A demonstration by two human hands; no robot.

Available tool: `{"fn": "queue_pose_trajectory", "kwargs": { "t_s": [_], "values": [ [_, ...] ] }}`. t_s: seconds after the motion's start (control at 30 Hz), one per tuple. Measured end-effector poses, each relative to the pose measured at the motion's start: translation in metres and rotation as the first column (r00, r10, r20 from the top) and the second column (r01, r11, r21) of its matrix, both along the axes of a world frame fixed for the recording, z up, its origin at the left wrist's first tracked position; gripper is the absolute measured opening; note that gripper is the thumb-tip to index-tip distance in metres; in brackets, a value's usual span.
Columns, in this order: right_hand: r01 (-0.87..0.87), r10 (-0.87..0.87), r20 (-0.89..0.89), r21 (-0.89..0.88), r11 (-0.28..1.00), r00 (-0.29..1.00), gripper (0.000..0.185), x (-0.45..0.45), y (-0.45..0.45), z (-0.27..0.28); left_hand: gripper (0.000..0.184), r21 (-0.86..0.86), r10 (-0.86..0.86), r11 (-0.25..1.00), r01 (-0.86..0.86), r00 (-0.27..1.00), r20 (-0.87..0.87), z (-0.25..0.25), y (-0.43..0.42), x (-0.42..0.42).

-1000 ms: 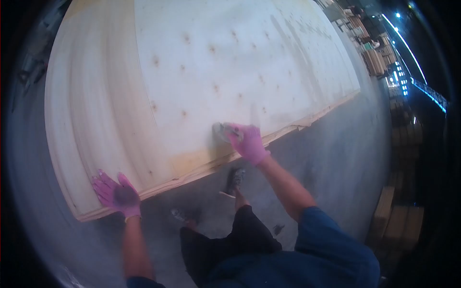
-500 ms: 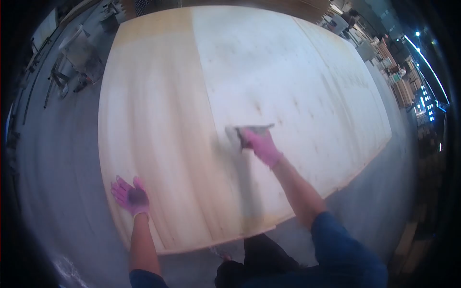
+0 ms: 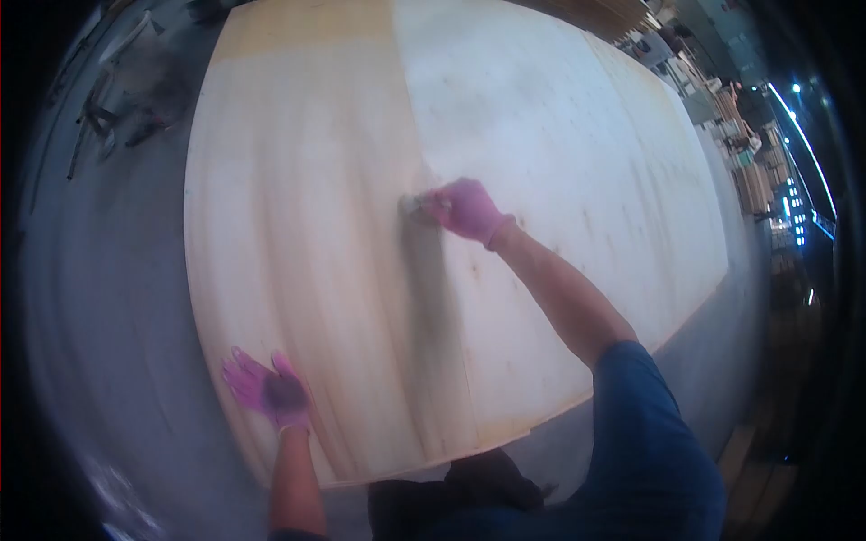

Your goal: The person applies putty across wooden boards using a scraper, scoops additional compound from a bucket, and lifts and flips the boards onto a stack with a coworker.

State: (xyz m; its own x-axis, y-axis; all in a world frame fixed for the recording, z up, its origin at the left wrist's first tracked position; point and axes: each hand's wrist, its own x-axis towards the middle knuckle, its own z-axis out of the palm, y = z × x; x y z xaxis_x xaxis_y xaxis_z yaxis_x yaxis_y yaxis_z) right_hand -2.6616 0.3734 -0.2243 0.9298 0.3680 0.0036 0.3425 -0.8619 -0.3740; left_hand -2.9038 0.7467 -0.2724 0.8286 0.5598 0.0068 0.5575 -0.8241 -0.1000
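Note:
A large pale wood panel (image 3: 298, 225) lies in front of me, with a seam between a tan sheet and a whiter one. My right hand (image 3: 469, 211), in a pink glove, is closed round a putty knife (image 3: 413, 204); its blade is at the seam, partly blurred and mostly hidden by the fingers. Below the blade, a dark grey streak (image 3: 428, 302) runs along the seam towards me. At the panel's near left, my left hand (image 3: 271, 388), in a pink glove with a dark patch, is open with fingers spread and holds nothing.
Grey floor (image 3: 99, 325) surrounds the panel. A whitish bucket (image 3: 144, 63) and some dark tools (image 3: 104, 122) stand or lie at the far left. Stacked wood (image 3: 753, 185) is at the right, and brown boards (image 3: 591, 13) are beyond the far edge.
My right hand has moved away from me and slightly left along the seam with the putty knife. The view has shifted; my left hand stays open at the panel's near left.

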Motion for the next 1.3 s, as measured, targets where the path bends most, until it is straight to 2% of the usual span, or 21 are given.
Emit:
{"fn": "queue_pose_trajectory", "kwargs": {
  "t_s": [0.03,0.07,0.2,0.27,0.37,0.4,0.47,0.5,0.53,0.6,0.7,0.8,0.9,1.03,1.1,1.13,1.2,1.23,1.27,1.3],
  "values": [
    [-0.059,0.059,0.046,0.009,0.998,0.997,0.024,-0.029,0.000,0.001,0.075,0.010,-0.002,1.000,0.002,1.000,0.013,-0.004,0.001,-0.002],
    [-0.101,0.101,0.014,-0.005,0.995,0.995,0.024,-0.059,-0.004,0.005,0.075,0.019,-0.009,1.000,0.009,1.000,0.027,-0.009,0.003,-0.003],
    [-0.075,0.085,0.083,-0.114,0.991,0.993,0.034,-0.196,-0.006,-0.002,0.073,0.002,-0.026,1.000,0.026,0.997,0.067,-0.006,0.005,-0.003],
    [-0.015,0.036,0.101,-0.199,0.980,0.994,0.040,-0.267,-0.001,-0.004,0.073,-0.040,-0.180,0.982,0.185,0.978,0.102,-0.008,0.017,-0.015],
    [0.009,0.033,0.235,-0.175,0.984,0.971,0.038,-0.346,-0.004,-0.007,0.072,-0.090,-0.455,0.879,0.468,0.880,0.135,-0.006,0.043,-0.078],
    [0.070,-0.056,0.119,-0.115,0.991,0.991,0.038,-0.349,-0.011,-0.004,0.073,-0.095,-0.552,0.818,0.568,0.820,0.149,-0.004,0.056,-0.107],
    [0.190,-0.184,0.076,-0.088,0.978,0.980,0.040,-0.318,-0.009,-0.007,0.071,-0.291,-0.548,0.754,0.589,0.808,0.214,0.006,0.066,-0.183],
    [0.252,-0.249,0.045,-0.080,0.964,0.967,0.041,-0.305,-0.009,-0.011,0.069,-0.311,-0.534,0.734,0.604,0.796,0.286,0.010,0.062,-0.222],
    [0.179,-0.174,0.093,-0.041,0.983,0.980,0.041,-0.297,-0.005,-0.011,0.067,-0.332,-0.516,0.712,0.619,0.781,0.352,0.013,0.056,-0.257],
    [0.053,-0.055,0.160,0.021,0.998,0.986,0.041,-0.316,0.004,-0.009,0.065,-0.380,-0.543,0.686,0.621,0.784,0.300,0.018,0.045,-0.321],
    [-0.072,0.072,0.018,0.021,0.997,0.997,0.043,-0.385,-0.010,-0.008,0.064,-0.606,-0.555,0.531,0.592,0.784,0.280,0.006,0.034,-0.385],
    [-0.016,0.015,-0.030,-0.047,0.999,0.999,0.046,-0.453,-0.005,0.013,0.060,-0.740,-0.569,0.458,0.492,0.802,0.182,-0.009,0.044,-0.412],
    [0.120,-0.120,0.001,-0.094,0.988,0.993,0.052,-0.505,0.016,0.017,0.054,-0.709,-0.588,0.479,0.517,0.789,0.178,-0.019,0.079,-0.426],
    [0.267,-0.267,0.063,0.011,0.964,0.962,0.056,-0.513,0.068,-0.004,0.044,-0.708,-0.581,0.457,0.538,0.783,0.221,-0.040,0.131,-0.422],
    [0.311,-0.312,0.049,0.015,0.950,0.949,0.046,-0.500,0.105,-0.007,0.042,-0.707,-0.548,0.420,0.569,0.780,0.302,-0.046,0.148,-0.409],
    [0.335,-0.335,0.029,0.019,0.942,0.942,0.042,-0.501,0.118,-0.006,0.046,-0.679,-0.592,0.440,0.587,0.759,0.271,-0.032,0.151,-0.394],
    [0.474,-0.460,-0.182,0.041,0.879,0.869,0.029,-0.496,0.122,-0.003,0.051,-0.459,-0.523,0.540,0.706,0.708,0.474,-0.028,0.150,-0.361],
    [0.540,-0.508,-0.281,0.043,0.841,0.814,0.023,-0.490,0.118,0.001,0.054,-0.335,-0.530,0.651,0.681,0.725,0.440,-0.014,0.145,-0.334],
    [0.680,-0.576,-0.371,0.292,0.672,0.729,0.020,-0.487,0.109,0.003,0.057,-0.200,-0.529,0.744,0.638,0.744,0.408,-0.002,0.140,-0.305],
    [0.763,-0.597,-0.483,0.491,0.420,0.640,0.019,-0.489,0.097,0.002,0.057,-0.128,-0.529,0.787,0.603,0.767,0.363,-0.001,0.140,-0.280]
  ]
}}
